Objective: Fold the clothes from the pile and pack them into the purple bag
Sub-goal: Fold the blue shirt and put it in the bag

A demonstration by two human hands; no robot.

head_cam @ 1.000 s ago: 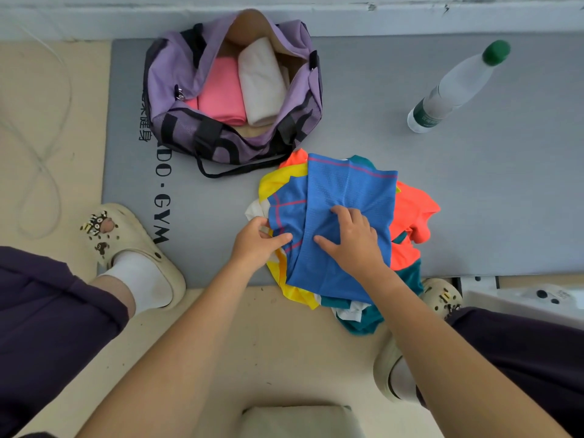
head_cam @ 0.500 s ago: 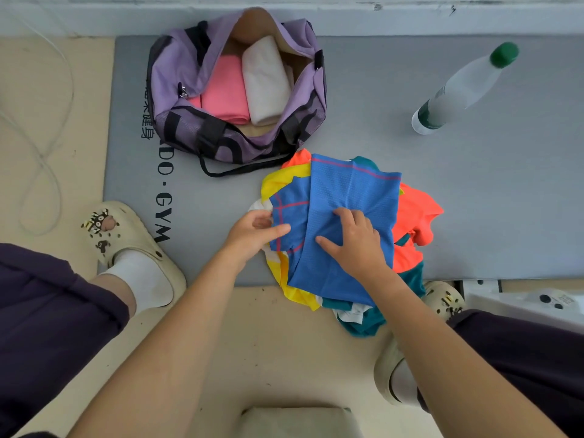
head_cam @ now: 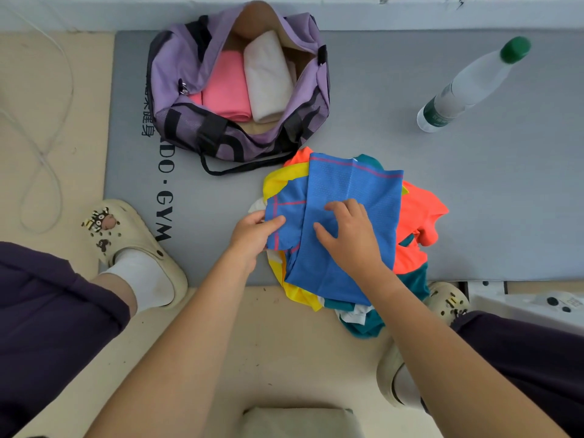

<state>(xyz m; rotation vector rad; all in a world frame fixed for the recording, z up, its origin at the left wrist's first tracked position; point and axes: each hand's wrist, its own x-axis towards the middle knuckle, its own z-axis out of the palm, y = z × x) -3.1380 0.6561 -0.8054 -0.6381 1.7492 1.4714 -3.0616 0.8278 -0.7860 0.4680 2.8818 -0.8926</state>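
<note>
Seen from above, a purple bag [head_cam: 234, 140] sits open in the upper centre of the frame, on a grey mat [head_cam: 474, 191]. Inside it, two folded clothes lie side by side and touching: a pink one [head_cam: 226, 86] on the left and a white one [head_cam: 268, 77] on the right.

Just below and right of the bag, in the middle of the frame, lies the pile of clothes [head_cam: 414, 222], with orange, yellow and teal pieces showing at its edges. On top of the pile is a partly folded blue shirt [head_cam: 347, 191].

The left hand [head_cam: 252, 237] pinches the shirt's left edge between thumb and fingers. The right hand [head_cam: 350, 235] lies flat on the shirt with its fingers spread, pressing it down.

A clear plastic bottle [head_cam: 471, 86] with a green cap stands on the mat in the upper right, well apart from the bag.
</note>
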